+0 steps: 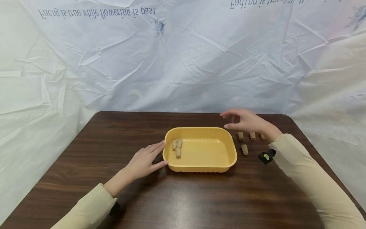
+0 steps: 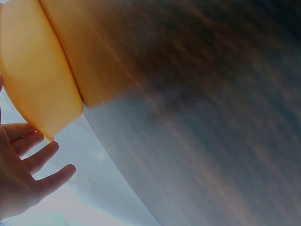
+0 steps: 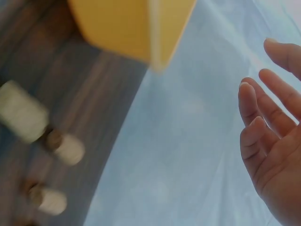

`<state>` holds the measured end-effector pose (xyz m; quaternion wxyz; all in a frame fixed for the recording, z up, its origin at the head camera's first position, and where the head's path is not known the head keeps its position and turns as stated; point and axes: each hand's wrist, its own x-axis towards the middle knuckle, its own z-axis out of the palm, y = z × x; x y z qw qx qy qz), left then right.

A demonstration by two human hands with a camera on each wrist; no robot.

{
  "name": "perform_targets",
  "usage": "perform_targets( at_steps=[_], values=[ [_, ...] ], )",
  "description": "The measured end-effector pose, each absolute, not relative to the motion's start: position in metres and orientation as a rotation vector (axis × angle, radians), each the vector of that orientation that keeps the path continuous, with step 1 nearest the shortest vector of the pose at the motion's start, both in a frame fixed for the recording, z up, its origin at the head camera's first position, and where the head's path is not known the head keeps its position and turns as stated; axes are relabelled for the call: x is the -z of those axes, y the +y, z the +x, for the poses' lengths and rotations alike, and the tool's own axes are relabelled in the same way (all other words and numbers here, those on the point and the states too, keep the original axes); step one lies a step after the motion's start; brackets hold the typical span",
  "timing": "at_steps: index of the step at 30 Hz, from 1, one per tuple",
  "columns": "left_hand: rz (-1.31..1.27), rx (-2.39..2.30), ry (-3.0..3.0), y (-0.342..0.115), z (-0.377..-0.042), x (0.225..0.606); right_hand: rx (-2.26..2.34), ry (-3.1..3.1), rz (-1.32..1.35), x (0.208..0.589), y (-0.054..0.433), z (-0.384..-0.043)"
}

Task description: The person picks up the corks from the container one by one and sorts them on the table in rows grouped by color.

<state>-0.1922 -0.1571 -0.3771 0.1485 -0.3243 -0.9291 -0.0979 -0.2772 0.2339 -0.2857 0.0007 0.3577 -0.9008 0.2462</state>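
A yellow plastic tray (image 1: 206,166) sits on the dark wooden table. Three cork stoppers (image 1: 178,152) stand or lie together at its left end. My left hand (image 1: 144,160) rests against the tray's left edge, fingers fairly straight and spread; the left wrist view has its fingertips at the tray rim (image 2: 42,70). Beyond the tray's far right corner, my right hand (image 1: 243,121) is raised with nothing held, thumb and fingers apart. The right wrist view also finds the right hand (image 3: 277,136) holding nothing. Below it are several loose corks (image 1: 244,149), one partly behind the wrist.
A white printed sheet (image 1: 171,63) hangs behind the table (image 1: 85,178) and at both sides. Black wrist straps (image 1: 267,156) with a small device are worn over the beige sleeves (image 1: 303,171).
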Motion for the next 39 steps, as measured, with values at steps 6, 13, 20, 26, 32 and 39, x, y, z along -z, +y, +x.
perform_targets(
  at_steps=[6, 13, 20, 26, 32, 39],
  values=[
    [-0.936, 0.289, -2.663, -0.157, -0.192, 0.378, -0.774, -2.838, 1.191, 0.277, 0.2, -0.284],
    [-0.934, 0.28, -2.671, -0.156, -0.193, 0.377, -0.802, -2.804, 1.321, 0.279, 0.165, -0.293],
    [-0.933, 0.292, -2.67, -0.157, -0.192, 0.376, -0.8, -2.799, 1.468, 0.291, 0.133, -0.299],
    [-0.924, 0.304, -2.693, -0.157, -0.192, 0.377, -0.801, -2.842, 1.548, 0.306, 0.111, -0.302],
    [-0.925, 0.303, -2.71, -0.156, -0.193, 0.377, -0.797, -2.94, 1.567, 0.32, 0.096, -0.302],
    [-0.922, 0.302, -2.715, -0.156, -0.193, 0.377, -0.77, -3.066, 1.57, 0.335, 0.088, -0.301]
  ],
)
